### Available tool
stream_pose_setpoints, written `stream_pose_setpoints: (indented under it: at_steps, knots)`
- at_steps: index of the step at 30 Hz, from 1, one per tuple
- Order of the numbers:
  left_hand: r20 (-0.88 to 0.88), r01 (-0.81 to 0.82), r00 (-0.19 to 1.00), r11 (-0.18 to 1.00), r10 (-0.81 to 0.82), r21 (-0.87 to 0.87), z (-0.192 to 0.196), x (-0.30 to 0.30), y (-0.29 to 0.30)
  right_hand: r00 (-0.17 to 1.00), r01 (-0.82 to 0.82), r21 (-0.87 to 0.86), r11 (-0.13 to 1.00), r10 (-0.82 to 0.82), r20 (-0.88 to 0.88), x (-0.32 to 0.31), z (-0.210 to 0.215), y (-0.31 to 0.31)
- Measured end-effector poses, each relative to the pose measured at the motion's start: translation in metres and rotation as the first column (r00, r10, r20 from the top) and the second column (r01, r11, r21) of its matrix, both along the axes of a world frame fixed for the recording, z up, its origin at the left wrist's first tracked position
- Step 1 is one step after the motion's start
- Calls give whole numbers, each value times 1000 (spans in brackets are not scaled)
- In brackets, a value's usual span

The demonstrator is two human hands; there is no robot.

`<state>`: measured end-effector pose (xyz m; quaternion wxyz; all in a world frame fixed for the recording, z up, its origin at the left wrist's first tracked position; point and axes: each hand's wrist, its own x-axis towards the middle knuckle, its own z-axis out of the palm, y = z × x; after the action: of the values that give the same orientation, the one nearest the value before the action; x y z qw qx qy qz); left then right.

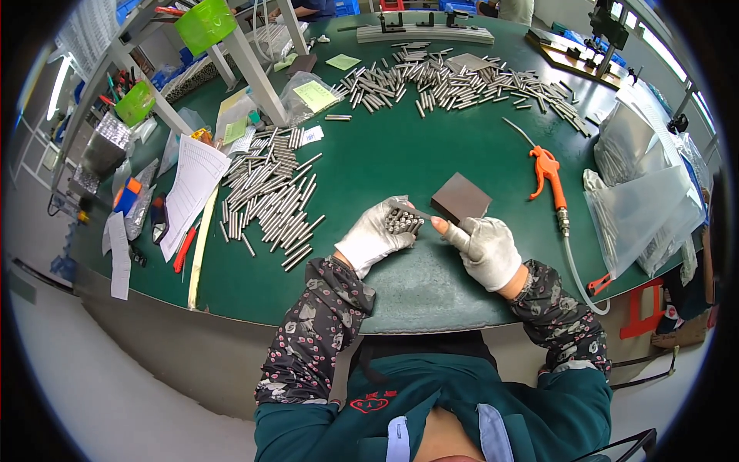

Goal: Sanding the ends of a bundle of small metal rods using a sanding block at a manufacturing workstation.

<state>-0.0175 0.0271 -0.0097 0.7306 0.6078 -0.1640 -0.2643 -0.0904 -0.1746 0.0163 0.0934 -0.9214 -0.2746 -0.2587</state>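
My left hand (376, 236), in a white glove, is wrapped round a bundle of short metal pins (403, 222), their round ends turned up toward me. A slim grey bar (410, 209) lies across the far side of the bundle. At the bar's right end is my gloved right hand (486, 250), a bare fingertip against it and the other fingers curled. The right hand seems to pinch the bar, though its grip is partly hidden. Just beyond that hand, a dark brown square block (461, 198) rests on the green table (385, 162).
Loose pins lie in a left pile (269, 192) and a far pile (462, 85). An orange air gun (546, 173) with its hose lies to the right, near plastic bags (639, 200). Paper sheets (192, 185) and a red-handled tool (185, 250) are at left. A metal rail (427, 35) stands at the back.
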Motion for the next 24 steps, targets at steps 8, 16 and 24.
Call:
stream_pose_setpoints:
  at_steps: [8,16,24]
  knots:
    - [32,12,999,999,-13,43,9,-3,-2,997,15,-9,1000,-15,71,13,9,21]
    - [80,27,996,991,-38,131,6,0,1,1000,19,52,998,-19,11,0,0,8]
    - [8,4,1000,1000,-4,11,-1,1,-1,997,78,-37,996,-78,19,7,8,27]
